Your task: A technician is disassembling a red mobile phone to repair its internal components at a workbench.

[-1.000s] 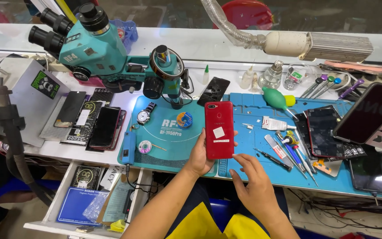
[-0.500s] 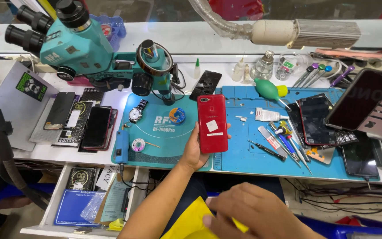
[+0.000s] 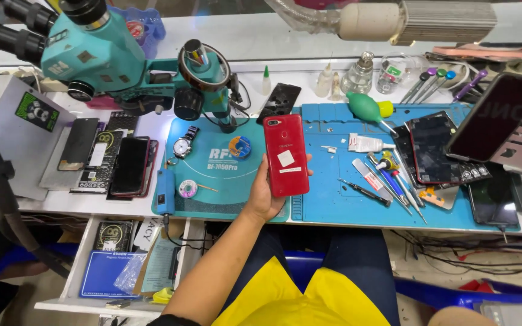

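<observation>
Gripped from beneath by the left hand (image 3: 265,196), the red phone (image 3: 286,155) lies back-up across the palm, the fingers curled round its long edges and the thumb on the right rim. Its long axis runs near to far, almost straight, with the camera end pointing far toward the microscope arm and the near end over the palm. One white square sticker sits near the middle of its back. It hovers over the seam where the teal round-cornered mat (image 3: 212,181) meets the blue work mat (image 3: 333,199).

The right hand is barely in view: only a rounded bit of skin shows at the near right edge beside a grey object, and whether it is closed on anything cannot be told.

Largest nearby is the one teal stereo microscope (image 3: 98,54), far left, with its ring light (image 3: 203,66) over the teal mat. One dark tablet-like screen (image 3: 496,118) leans on a stand at the right. Left of the mats lie three dark phones or screens (image 3: 129,166) side by side. On the blue mat rest one green bulb blower (image 3: 365,105), a loose display panel (image 3: 433,148), and a cluster of screwdrivers and tweezers (image 3: 388,178). On the teal mat lie one wristwatch (image 3: 182,145) and two small solder spools (image 3: 240,147). An open drawer (image 3: 110,265) near left holds papers and a blue box.
</observation>
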